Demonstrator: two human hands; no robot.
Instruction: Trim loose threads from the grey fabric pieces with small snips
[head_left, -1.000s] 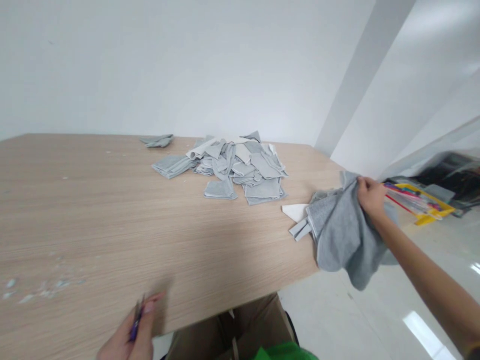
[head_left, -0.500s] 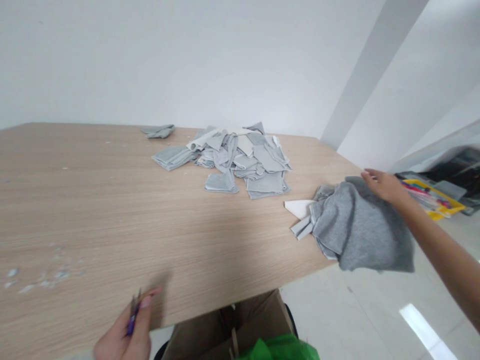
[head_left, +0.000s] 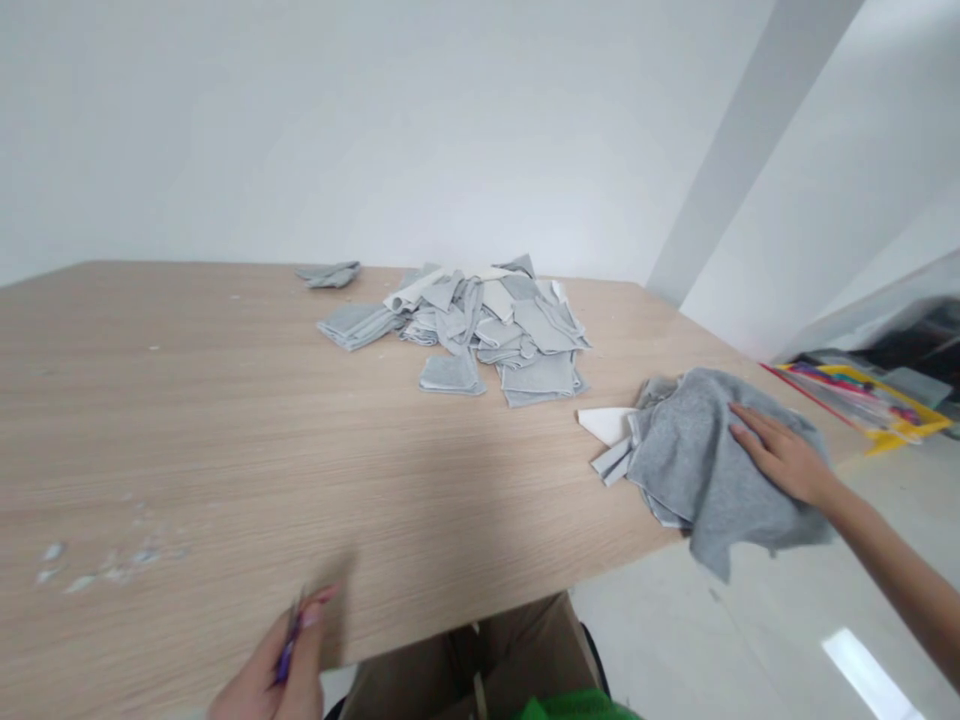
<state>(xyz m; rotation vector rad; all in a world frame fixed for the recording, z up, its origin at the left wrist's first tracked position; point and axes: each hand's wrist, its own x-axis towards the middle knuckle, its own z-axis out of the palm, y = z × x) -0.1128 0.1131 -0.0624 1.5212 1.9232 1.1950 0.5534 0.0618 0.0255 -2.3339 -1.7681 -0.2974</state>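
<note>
My right hand [head_left: 784, 456] lies flat, fingers stretched out, on a large grey cloth [head_left: 701, 470] that drapes over the right corner of the wooden table [head_left: 225, 440]. A white scrap [head_left: 604, 422] and small grey strips [head_left: 613, 461] stick out from under the cloth's left side. My left hand [head_left: 281, 668] is at the table's near edge, fingers closed round a small purple-handled tool [head_left: 289, 645] that points upward.
A heap of cut grey and white fabric pieces [head_left: 480, 325] sits at the back middle of the table, with a stray piece [head_left: 330, 274] behind it. Light crumbs [head_left: 105, 565] dot the near left. A yellow tray [head_left: 862, 395] lies on the floor to the right.
My right hand swung the grey cloth from hanging off the table's edge up onto the corner, let go of it, and now rests flat on top. The left hand stayed put.
</note>
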